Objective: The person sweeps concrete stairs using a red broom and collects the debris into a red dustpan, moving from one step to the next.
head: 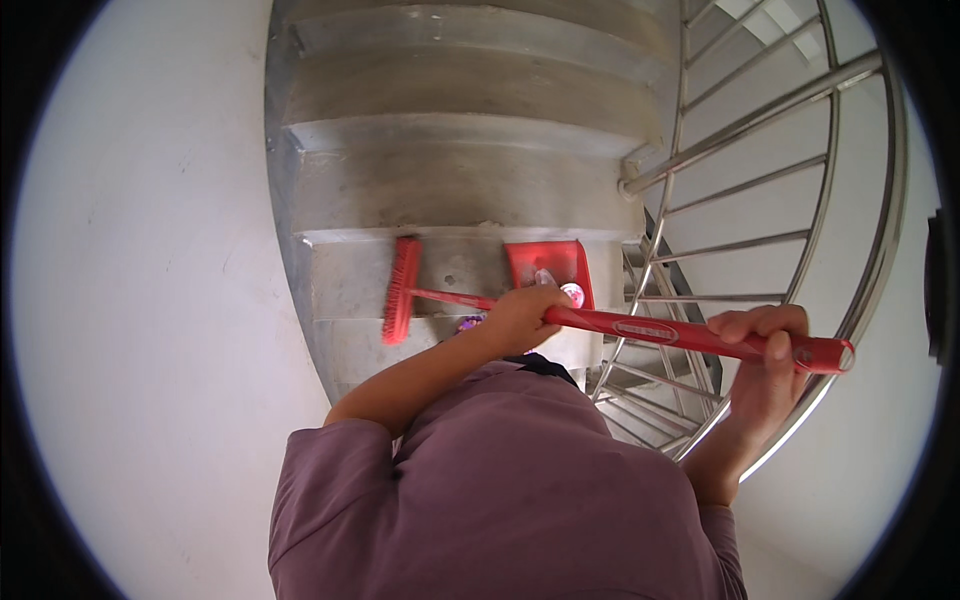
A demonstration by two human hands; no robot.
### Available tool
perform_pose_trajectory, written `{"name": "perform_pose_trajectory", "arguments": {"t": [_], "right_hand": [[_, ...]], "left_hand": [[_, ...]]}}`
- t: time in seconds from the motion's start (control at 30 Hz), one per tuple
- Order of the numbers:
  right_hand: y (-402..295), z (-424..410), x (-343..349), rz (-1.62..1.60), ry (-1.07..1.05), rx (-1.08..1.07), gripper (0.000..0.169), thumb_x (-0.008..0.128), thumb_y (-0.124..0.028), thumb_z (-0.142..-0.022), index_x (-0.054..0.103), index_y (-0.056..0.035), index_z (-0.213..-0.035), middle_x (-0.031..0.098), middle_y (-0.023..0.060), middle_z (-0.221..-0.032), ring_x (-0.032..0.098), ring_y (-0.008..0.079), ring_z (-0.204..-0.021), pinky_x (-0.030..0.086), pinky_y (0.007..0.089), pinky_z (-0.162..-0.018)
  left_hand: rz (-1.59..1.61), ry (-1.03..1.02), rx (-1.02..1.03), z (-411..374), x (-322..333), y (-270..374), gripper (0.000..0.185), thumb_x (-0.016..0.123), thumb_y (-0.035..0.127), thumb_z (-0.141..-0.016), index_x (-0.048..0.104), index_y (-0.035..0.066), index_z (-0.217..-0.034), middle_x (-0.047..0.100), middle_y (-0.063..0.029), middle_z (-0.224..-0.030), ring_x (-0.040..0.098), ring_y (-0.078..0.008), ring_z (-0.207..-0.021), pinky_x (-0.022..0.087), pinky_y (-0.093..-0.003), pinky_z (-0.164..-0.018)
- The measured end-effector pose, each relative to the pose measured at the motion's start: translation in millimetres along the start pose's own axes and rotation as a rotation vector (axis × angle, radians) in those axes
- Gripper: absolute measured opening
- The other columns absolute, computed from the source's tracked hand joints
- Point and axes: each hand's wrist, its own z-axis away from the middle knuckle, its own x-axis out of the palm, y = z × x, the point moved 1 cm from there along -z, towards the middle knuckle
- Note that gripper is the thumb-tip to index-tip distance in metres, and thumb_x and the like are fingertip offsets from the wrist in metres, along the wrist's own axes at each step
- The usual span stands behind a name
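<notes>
A red broom handle (652, 330) runs sideways in front of my body. My left hand (523, 319) grips it at mid-length, and my right hand (765, 349) is closed around it near its end, which has a hanging loop. The broom head (402, 291), with red bristles, is at the left on a concrete step, beside the wall. A red dustpan (547, 259) lies on the same step to the right, partly hidden behind my left hand and the handle. In it are a clear crumpled item (545, 277) and a round white and pink item (572, 293).
Concrete stairs (465, 184) extend across the top of the view. A white wall (165, 262) borders them on the left. A stainless steel railing (750, 112) curves along the right, with more steps visible through its bars. A dark object shows at the far right rim.
</notes>
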Motion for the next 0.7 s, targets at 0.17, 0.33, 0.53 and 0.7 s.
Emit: {"name": "perform_pose_trajectory", "arguments": {"t": [0.17, 0.33, 0.53, 0.7], "right_hand": [[-18, 10, -19, 0.060, 0.066, -0.062, 0.052, 0.060, -0.044, -0.080, 0.047, 0.0040, -0.094, 0.059, 0.0175, -0.081, 0.061, 0.0259, -0.076, 0.049, 0.0381, -0.075], [16, 14, -58, 0.471, 0.242, -0.153, 0.095, 0.072, -0.052, -0.065, 0.032, 0.0037, -0.131, 0.044, 0.0165, -0.125, 0.046, 0.0264, -0.111, 0.039, 0.0380, -0.089], [102, 74, -125, 0.747, 0.445, 0.231, 0.096, 0.078, -0.038, -0.064, 0.026, -0.0055, -0.138, 0.044, 0.0143, -0.124, 0.048, 0.0216, -0.099, 0.042, 0.0327, -0.080], [240, 94, -136, 0.478, 0.187, 0.350, 0.078, 0.079, -0.032, -0.064, 0.042, -0.0021, -0.126, 0.045, 0.0132, -0.121, 0.050, 0.0189, -0.094, 0.044, 0.0286, -0.070]], "left_hand": [[0.060, -0.155, 0.040, -19, 10, 22, 0.030, 0.061, 0.003, -0.068, 0.058, 0.008, -0.097, 0.061, -0.0097, -0.090, 0.059, -0.0271, -0.083, 0.046, -0.0351, -0.070], [0.093, 0.085, 0.058, -31, -11, 15, 0.024, 0.064, 0.008, -0.076, 0.058, 0.006, -0.099, 0.061, -0.0070, -0.079, 0.059, -0.0194, -0.066, 0.047, -0.0332, -0.061], [0.230, 0.479, -0.139, -15, -71, 1, 0.013, 0.058, 0.005, -0.084, 0.060, 0.004, -0.097, 0.050, 0.0063, -0.069, 0.043, -0.0010, -0.059, 0.034, -0.0166, -0.050], [0.233, 0.605, -0.096, -8, -88, -10, 0.015, 0.056, 0.005, -0.085, 0.058, 0.006, -0.099, 0.049, 0.0039, -0.072, 0.041, -0.0029, -0.057, 0.032, -0.0171, -0.048]]}}
